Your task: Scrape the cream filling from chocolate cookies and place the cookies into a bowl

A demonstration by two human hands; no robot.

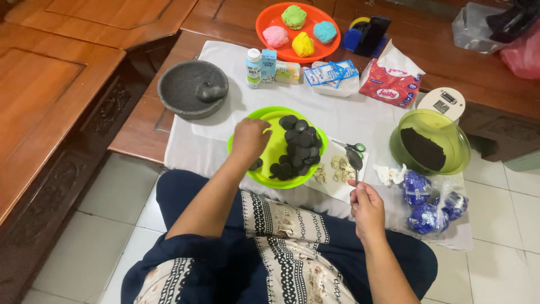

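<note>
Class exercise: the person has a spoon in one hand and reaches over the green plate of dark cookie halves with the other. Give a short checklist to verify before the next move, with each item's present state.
1. Right hand grips the spoon: ok.
2. Left hand is over the green plate: ok.
3. Left hand holds a cookie half: cannot tell.
4. Dark cookie halves are all on the plate: ok.
5. Green bowl of dark crumbs sits upright: ok.

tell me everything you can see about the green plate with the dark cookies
The green plate is round, bright lime and plastic-looking, lying flat on the white cloth. Dark round cookie halves are piled on its right side; its left is mostly bare. The left hand reaches over it, fingers down. A white tray adjoins its right edge.
</note>
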